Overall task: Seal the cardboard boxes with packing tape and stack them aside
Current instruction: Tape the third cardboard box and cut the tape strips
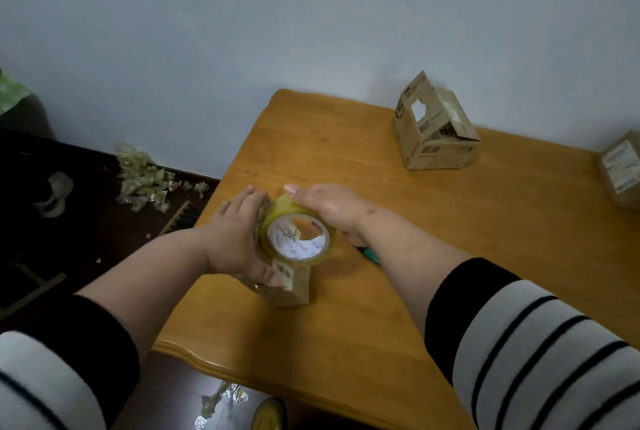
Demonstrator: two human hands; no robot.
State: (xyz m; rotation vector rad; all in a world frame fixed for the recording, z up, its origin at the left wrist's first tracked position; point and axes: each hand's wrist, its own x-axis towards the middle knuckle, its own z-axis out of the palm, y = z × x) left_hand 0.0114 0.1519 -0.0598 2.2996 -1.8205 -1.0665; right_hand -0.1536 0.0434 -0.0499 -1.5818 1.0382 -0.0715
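A small cardboard box (294, 286) stands near the left edge of the wooden table (415, 239). My left hand (239, 239) grips its left side, thumb on the near face by a barcode label. A roll of clear packing tape (298, 237) rests on top of the box. My right hand (329, 208) holds the roll from the far right side, fingers curled over its rim. Another cardboard box (434, 124) with open, raised flaps stands at the back of the table. A third box (621, 173) with a white label sits at the right edge of view.
A green pen-like tool (370, 254) lies on the table under my right wrist. Crumpled tape scraps (145, 178) lie on the dark floor to the left, more scraps (221, 398) near the table's front edge. A pale wall rises behind.
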